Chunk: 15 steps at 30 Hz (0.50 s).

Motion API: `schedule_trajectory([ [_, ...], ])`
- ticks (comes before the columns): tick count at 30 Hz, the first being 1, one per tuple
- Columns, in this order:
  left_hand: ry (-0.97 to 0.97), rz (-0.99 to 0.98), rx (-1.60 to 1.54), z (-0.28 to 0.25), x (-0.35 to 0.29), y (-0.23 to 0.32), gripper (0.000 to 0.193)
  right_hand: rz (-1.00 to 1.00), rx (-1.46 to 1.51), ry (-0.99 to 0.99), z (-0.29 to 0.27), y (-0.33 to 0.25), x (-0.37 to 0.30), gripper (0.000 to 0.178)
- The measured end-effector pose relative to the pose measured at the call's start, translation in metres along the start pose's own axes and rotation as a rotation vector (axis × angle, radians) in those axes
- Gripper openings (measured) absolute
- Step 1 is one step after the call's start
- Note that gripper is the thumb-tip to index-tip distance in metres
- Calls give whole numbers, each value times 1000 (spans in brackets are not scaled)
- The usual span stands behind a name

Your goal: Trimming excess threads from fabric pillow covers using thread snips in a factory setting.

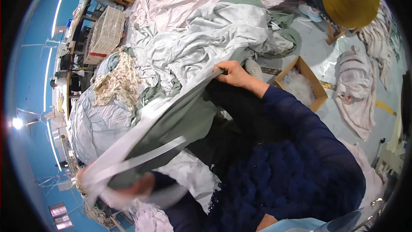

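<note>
Stretched across in front of me is a length of fabric (171,122), green on one face and whitish along its upper edge. My right hand (235,74) is closed on its far end, with the fingers pinching the edge. Toward the lower left, my left hand (137,187) is beside the near end, smeared by motion and partly covered by cloth, so its grip cannot be made out. A loose white strip (154,152) crosses the green face. Beyond the fabric lies a large heap of pale grey-white cloth (201,30) with green parts.
To the right, a cardboard box (319,90) holds white fluffy material. A rolled pale cloth bundle (355,90) lies on the grey floor. A person in a mustard top (349,0) sits at the far right. White plastic crates (107,30) stand at the left by patterned beige cloth (118,79).
</note>
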<state>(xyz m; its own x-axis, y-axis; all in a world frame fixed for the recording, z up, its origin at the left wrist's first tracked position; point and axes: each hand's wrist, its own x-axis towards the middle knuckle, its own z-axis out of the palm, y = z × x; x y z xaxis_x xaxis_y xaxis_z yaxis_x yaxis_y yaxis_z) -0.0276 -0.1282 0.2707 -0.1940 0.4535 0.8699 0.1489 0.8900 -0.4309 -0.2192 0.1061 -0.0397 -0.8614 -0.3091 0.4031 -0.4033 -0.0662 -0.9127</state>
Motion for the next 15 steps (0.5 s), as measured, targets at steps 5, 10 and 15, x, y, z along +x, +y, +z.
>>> schedule_trajectory([
  [5, 33, -93, 76, -42, 73, -47, 41, 263, -146, -14, -25, 58, -6, 25],
  [10, -128, -454, 169, -145, 43, -214, 43, 407, -405, -22, -100, 104, -9, 30],
  [15, -155, -774, 158, -207, -66, -255, 38, 77, -354, 338, -226, 0, 62, 14],
])
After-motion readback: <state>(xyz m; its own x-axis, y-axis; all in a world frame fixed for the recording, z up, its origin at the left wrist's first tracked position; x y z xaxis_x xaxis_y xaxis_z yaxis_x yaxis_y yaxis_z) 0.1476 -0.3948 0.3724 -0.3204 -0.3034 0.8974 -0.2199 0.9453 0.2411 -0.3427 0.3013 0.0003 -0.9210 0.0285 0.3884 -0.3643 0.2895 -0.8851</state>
